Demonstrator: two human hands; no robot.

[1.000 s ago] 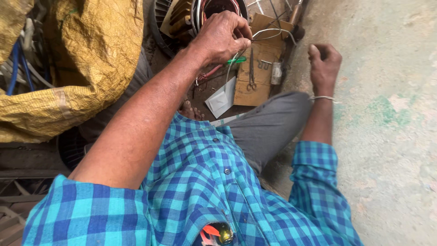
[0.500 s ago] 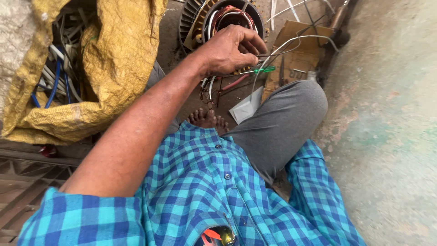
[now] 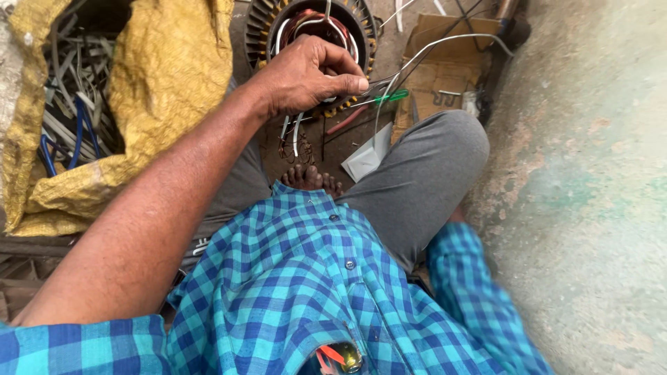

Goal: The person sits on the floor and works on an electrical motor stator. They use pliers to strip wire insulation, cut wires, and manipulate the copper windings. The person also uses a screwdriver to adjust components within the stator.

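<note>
Rough concrete, stained green in patches, fills the right side of the view, and the person sits on the floor [image 3: 597, 208] against it with one grey-trousered knee [image 3: 445, 160] raised and bare toes [image 3: 310, 178] showing just above the hem of a blue checked shirt [image 3: 313, 292].

Ahead of the knee lies a round motor stator [image 3: 309, 28] — a ring of metal laminations with reddish copper windings inside. The left hand [image 3: 313, 73] reaches out over its near edge, fingers curled and pinched shut on a thin grey wire [image 3: 445, 40] that arcs away to the right over a flattened piece of brown cardboard [image 3: 441, 83]. Whether the fingertips also grip a second strand is hard to tell, since several leads bunch together there. Just below the hand a green-handled screwdriver [image 3: 385, 97] lies on the ground, near a folded scrap of white paper [image 3: 368, 156].

The right hand is out of sight — only its checked sleeve [image 3: 472, 298] shows, running down beside the wall.

At the left, a yellow woven sack [image 3: 160, 90] gapes open, holding a tangle of grey and blue cables [image 3: 69, 118].
</note>
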